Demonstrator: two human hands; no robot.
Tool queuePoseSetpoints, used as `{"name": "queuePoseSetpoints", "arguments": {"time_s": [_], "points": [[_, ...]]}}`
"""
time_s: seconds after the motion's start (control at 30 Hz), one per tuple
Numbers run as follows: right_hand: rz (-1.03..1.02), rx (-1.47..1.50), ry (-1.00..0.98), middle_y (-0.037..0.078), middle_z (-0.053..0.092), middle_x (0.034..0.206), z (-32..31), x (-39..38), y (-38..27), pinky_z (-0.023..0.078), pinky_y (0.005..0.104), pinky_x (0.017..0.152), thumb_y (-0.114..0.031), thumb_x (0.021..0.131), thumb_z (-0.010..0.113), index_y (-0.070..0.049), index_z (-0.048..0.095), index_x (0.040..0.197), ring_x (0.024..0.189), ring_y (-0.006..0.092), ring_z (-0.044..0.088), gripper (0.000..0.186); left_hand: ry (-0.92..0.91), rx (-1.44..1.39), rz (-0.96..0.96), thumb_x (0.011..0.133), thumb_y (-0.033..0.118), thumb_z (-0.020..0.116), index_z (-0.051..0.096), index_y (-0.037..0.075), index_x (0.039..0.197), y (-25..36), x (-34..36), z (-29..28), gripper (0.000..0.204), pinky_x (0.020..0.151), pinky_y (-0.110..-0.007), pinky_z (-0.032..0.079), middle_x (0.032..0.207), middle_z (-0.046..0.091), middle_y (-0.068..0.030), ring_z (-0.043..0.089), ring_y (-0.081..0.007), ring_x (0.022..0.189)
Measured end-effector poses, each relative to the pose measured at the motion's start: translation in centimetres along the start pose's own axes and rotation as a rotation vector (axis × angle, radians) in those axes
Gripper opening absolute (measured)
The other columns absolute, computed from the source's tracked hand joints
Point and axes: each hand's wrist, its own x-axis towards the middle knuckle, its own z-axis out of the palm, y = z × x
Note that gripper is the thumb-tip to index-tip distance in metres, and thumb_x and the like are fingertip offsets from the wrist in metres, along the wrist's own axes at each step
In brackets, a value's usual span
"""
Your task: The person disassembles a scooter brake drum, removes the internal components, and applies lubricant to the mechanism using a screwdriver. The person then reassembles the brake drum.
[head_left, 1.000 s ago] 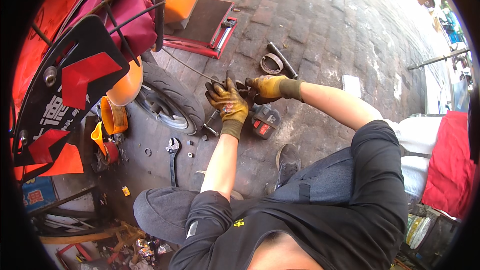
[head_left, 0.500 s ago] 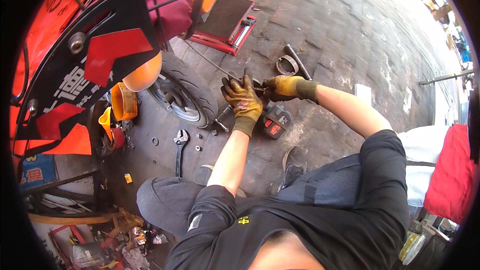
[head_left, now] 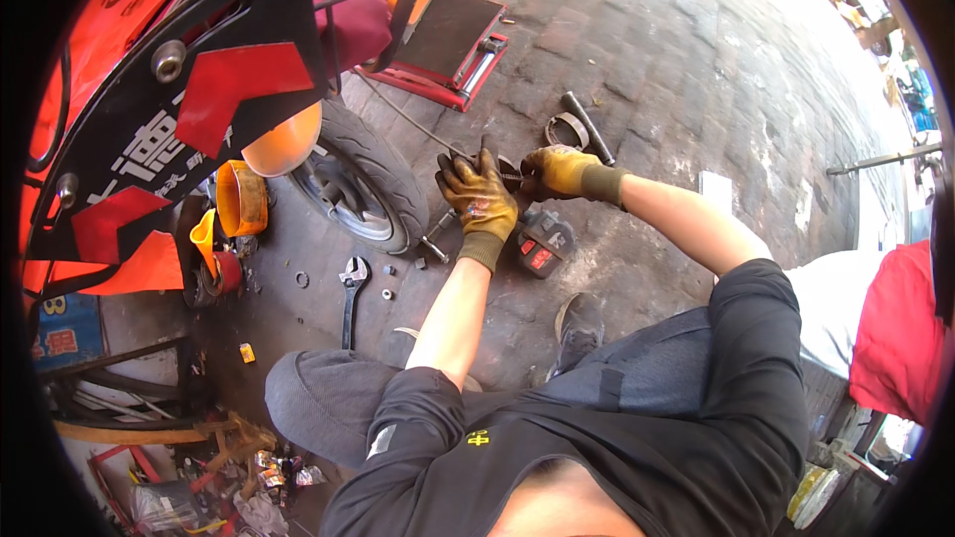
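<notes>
Here my gloved left hand (head_left: 479, 197) and right hand (head_left: 559, 170) both curl shut around a small dark part (head_left: 509, 175) between them, just beside the tyre (head_left: 370, 171); a wrench (head_left: 350, 290) lies on the paving (head_left: 647, 70).

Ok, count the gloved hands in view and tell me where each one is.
2. The left hand is over the paving just right of the wheel; the right hand is beside it, to its right, above the black tool with red buttons.
</notes>
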Motion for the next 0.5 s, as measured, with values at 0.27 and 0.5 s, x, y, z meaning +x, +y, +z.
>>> {"name": "queuePoseSetpoints", "arguments": {"time_s": [0.27, 0.5], "points": [[-0.01, 0.003, -0.022, 0.025, 0.078, 0.116, -0.5, -1.3, -0.8, 0.058, 0.0503, 0.097, -0.029, 0.097, 0.069, 0.0, 0.068, 0.132, 0.115, 0.0412, 0.074, 0.046, 0.041, 0.013, -0.021, 0.079, 0.077, 0.076, 0.051, 0.011, 0.159, 0.2, -0.2, 0.2, 0.107, 0.129, -0.069, 0.017, 0.161, 0.039, -0.0372, 0.024, -0.0607, 0.157], [0.007, -0.154, 0.046, 0.025, 0.077, 0.117, 0.2, -0.3, -0.6, 0.058, 0.0506, 0.096, -0.028, 0.096, 0.07, -0.001, 0.071, 0.128, 0.115, 0.0421, 0.074, 0.042, 0.056, -0.025, 0.016, 0.08, 0.072, 0.077, 0.051, 0.01, 0.158, 0.0, -0.1, 0.4, 0.104, 0.128, -0.07, 0.018, 0.162, 0.038, -0.0384, 0.025, -0.0614, 0.156]]}}
